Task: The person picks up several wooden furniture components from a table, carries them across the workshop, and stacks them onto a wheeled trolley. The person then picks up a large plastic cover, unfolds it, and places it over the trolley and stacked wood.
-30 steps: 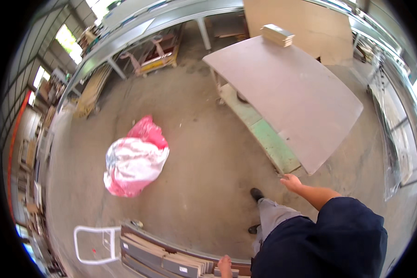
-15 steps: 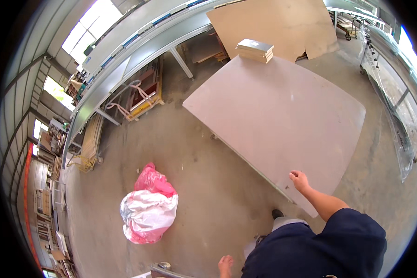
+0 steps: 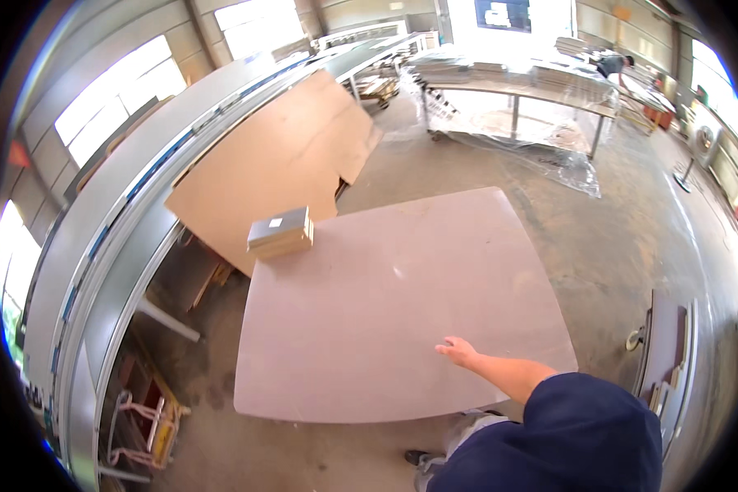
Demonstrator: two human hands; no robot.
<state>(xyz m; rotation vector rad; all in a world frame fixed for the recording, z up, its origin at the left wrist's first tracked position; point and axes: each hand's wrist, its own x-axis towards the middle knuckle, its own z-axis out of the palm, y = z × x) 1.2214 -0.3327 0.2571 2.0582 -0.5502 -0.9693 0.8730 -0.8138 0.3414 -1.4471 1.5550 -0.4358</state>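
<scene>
My right hand (image 3: 457, 351) hangs over the near part of a large pinkish-grey tabletop (image 3: 369, 303). Its fingers are loosely bent and apart, and I see nothing in them. Whether it touches the surface, I cannot tell. On the far left corner of this tabletop sits a small stack of rectangular boards (image 3: 280, 234), dark on top with a pale label and light brown at the sides. My left hand is out of the picture.
A big brown sheet (image 3: 279, 156) leans against a long conveyor-like line (image 3: 131, 221) on the left. Below that line stands a cart with a pink frame (image 3: 143, 430). Plastic film (image 3: 549, 164) drapes a far table. Upright panels (image 3: 662, 353) stand at right, with a person (image 3: 611, 66) far back.
My view has swung to the right and up. The pink and white bag and my left hand have left the picture. My right hand remains over the tabletop.
</scene>
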